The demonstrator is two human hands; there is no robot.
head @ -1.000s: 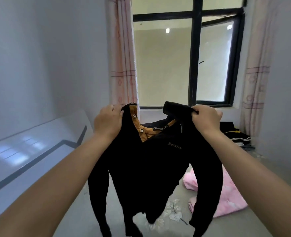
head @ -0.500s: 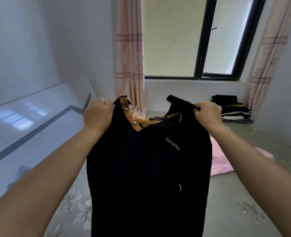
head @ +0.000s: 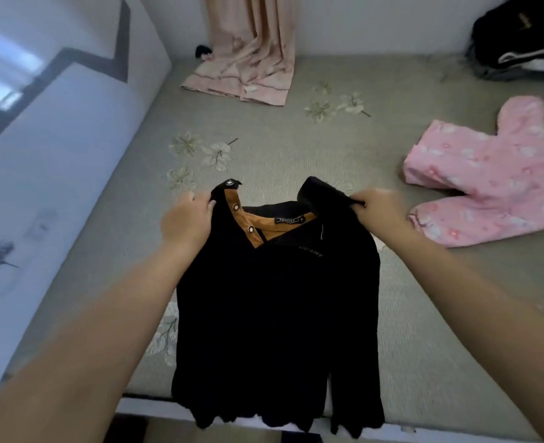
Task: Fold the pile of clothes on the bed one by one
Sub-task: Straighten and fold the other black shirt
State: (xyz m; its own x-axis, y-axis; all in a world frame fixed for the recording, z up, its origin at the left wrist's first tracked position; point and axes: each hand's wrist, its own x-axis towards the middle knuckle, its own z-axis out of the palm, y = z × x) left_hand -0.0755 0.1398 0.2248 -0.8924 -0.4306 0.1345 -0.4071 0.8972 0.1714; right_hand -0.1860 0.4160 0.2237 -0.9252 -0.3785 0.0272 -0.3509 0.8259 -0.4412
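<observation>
A black long-sleeved shirt (head: 274, 314) with an orange-brown collar lining and snap buttons is stretched out over the grey-green flowered bed (head: 264, 148), its hem hanging past the near edge. My left hand (head: 186, 219) grips its left shoulder beside the collar. My right hand (head: 377, 209) pinches the right shoulder and collar flap. A pink patterned garment (head: 491, 174) lies on the bed to the right. A dark pile of clothes (head: 520, 36) sits at the far right corner.
A white padded headboard (head: 56, 148) with a dark stripe runs along the left side. A pink curtain (head: 251, 52) drapes onto the far end of the bed. A small dark item (head: 203, 52) lies beside the curtain.
The shirt has come down from chest height in front of the window to just over the bed. Both hands keep their hold, and my view has tilted down.
</observation>
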